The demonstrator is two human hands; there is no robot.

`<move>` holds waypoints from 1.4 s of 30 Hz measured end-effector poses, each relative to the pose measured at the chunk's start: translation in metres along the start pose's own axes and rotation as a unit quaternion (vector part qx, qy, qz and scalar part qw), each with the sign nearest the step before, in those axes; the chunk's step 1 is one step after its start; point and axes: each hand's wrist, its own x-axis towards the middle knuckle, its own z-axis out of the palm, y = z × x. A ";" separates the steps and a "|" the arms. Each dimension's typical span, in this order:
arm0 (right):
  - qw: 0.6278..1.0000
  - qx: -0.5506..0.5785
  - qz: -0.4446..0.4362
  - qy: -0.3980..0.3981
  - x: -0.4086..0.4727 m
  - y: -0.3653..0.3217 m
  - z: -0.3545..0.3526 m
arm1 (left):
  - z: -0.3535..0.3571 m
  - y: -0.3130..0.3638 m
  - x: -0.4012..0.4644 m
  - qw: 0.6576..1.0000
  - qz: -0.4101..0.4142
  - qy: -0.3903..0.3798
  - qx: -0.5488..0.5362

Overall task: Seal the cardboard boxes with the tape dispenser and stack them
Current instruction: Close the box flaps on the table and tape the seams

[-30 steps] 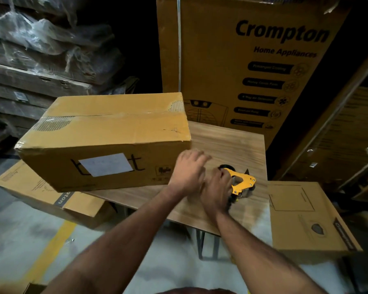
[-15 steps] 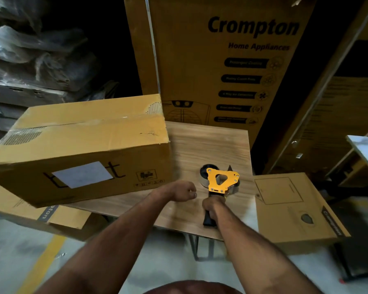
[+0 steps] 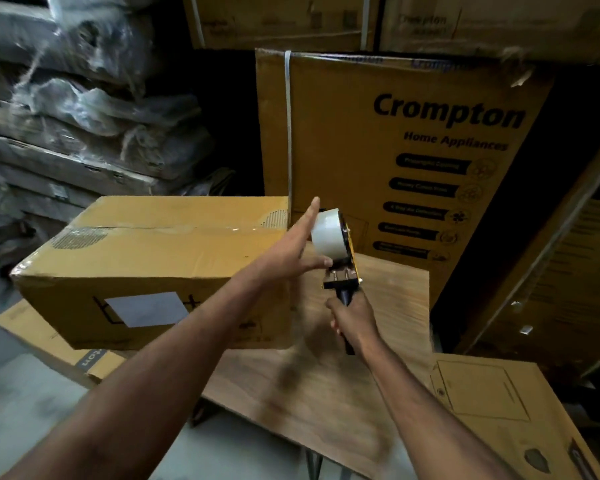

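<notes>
Cardboard box (image 3: 153,268) lies on its side on the wooden table (image 3: 388,299), its top seam already carrying a strip of clear tape. Tape dispenser (image 3: 338,251) has left the tabletop, where it rested half a second ago, and now stands raised just right of the box. Right hand (image 3: 352,317) is wrapped firmly round the black handle. Left hand (image 3: 300,249) is spread, straight fingers and thumb touching the tape roll (image 3: 326,233), holding nothing. Judgement: the tape end is being readied, so application has not yet begun. Legible writing: "Crompton Home Appliances" on the tall carton (image 3: 413,150) behind; its smaller label lines are unreadable. A blank pale label (image 3: 146,308) covers part of the box's lettering. Flat cartons (image 3: 499,403) lie lower right.
</notes>
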 end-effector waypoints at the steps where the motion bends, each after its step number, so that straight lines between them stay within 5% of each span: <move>1: 1.000 -0.017 -0.016 -0.011 -0.002 -0.010 -0.001 | -0.008 0.003 0.003 1.000 0.008 0.023 -0.001; 7: 0.991 -0.111 -0.067 -0.033 -0.006 -0.047 0.009 | -0.019 -0.004 0.007 0.976 0.035 0.201 0.076; 10: 0.993 -0.077 -0.038 -0.076 -0.004 -0.059 0.017 | -0.027 -0.007 0.010 0.973 0.048 0.206 0.091; 14: 0.996 -0.024 -0.039 -0.081 0.011 -0.068 0.017 | -0.043 -0.010 0.022 0.975 -0.010 0.210 -0.079; 17: 0.996 0.019 -0.050 -0.065 0.023 -0.076 0.016 | -0.043 -0.023 0.036 0.904 -0.230 0.252 -0.258; 19: 0.995 0.040 -0.053 -0.075 0.028 -0.083 0.017 | -0.045 -0.042 0.044 0.815 -0.334 0.141 -0.452; 21: 0.993 0.055 -0.065 -0.084 0.033 -0.088 0.022 | -0.047 -0.058 0.050 0.752 -0.313 0.001 -0.580; 23: 0.992 0.063 -0.075 -0.078 0.039 -0.095 0.031 | -0.048 -0.071 0.059 0.727 -0.280 -0.049 -0.625; 34: 0.987 0.132 -0.072 -0.061 0.076 -0.142 0.076 | -0.091 -0.140 0.118 0.704 -0.266 -0.085 -0.653; 42: 0.994 0.082 -0.058 -0.039 0.091 -0.143 0.094 | -0.124 -0.165 0.156 0.753 -0.329 -0.177 -0.542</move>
